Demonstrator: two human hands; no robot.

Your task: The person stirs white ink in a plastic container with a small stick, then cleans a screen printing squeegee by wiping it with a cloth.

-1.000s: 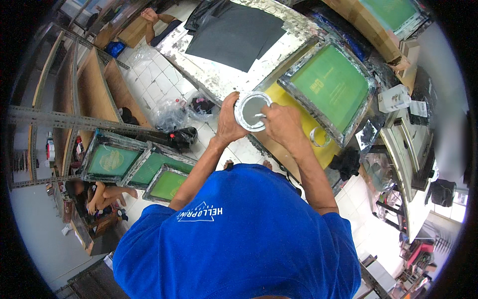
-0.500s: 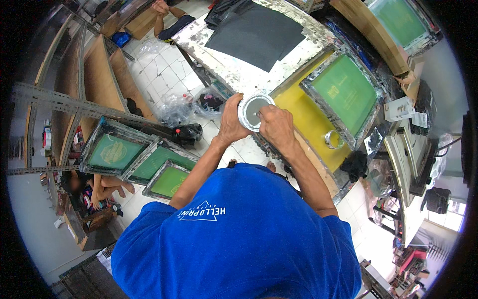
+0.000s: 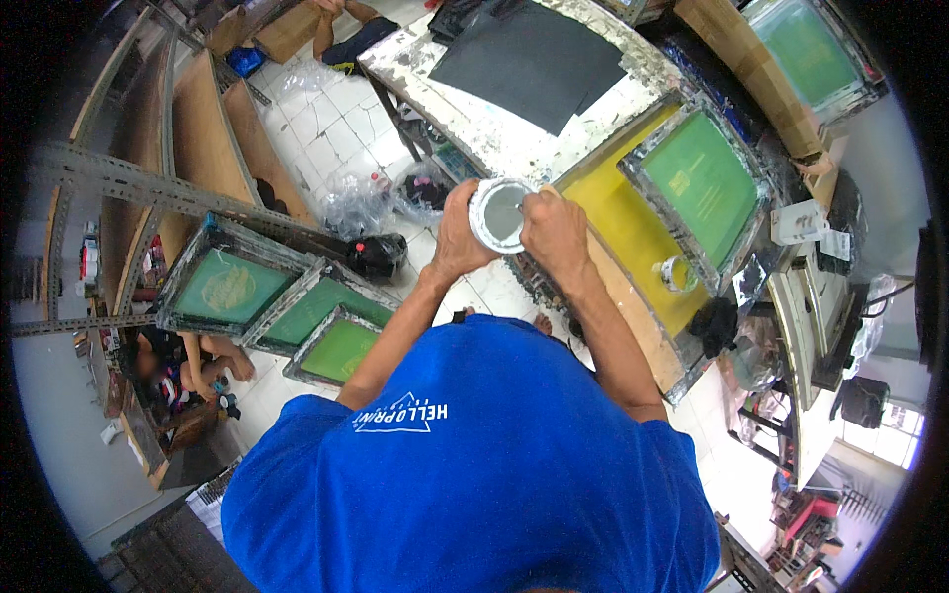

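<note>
white, paint-smeared and round, the small tub (image 3: pixel 499 213) sits just above the centre of the view, held over the near edge of the worktable. the left hand (image 3: pixel 457 237) is wrapped around its nine o'clock side, fingers curled shut on the wall of the tub so its open mouth faces up, showing grey paste inside. the right hand (image 3: pixel 554 232) is at the tub's three o'clock side, closed into a loose fist at the rim with its fingertips over the mouth; a thin stick seems to run from it into the paste, though it is too small to be sure. both forearms rise from the blue t-shirt (image 3: pixel 474 465) that fills the six o'clock part of the view. at three o'clock from the tub lies a yellow board (image 3: pixel 633 242) with a green-meshed printing screen (image 3: pixel 697 188) resting over its far end, and a small open jar (image 3: pixel 674 272) stands on the yellow surface towards four o'clock. at twelve o'clock a dark grey sheet (image 3: pixel 539 59) lies on the paint-spattered table (image 3: pixel 474 119). at nine o'clock three more green screens (image 3: pixel 267 306) lean in a row on the tiled floor beside a black bag (image 3: pixel 376 255).
</note>
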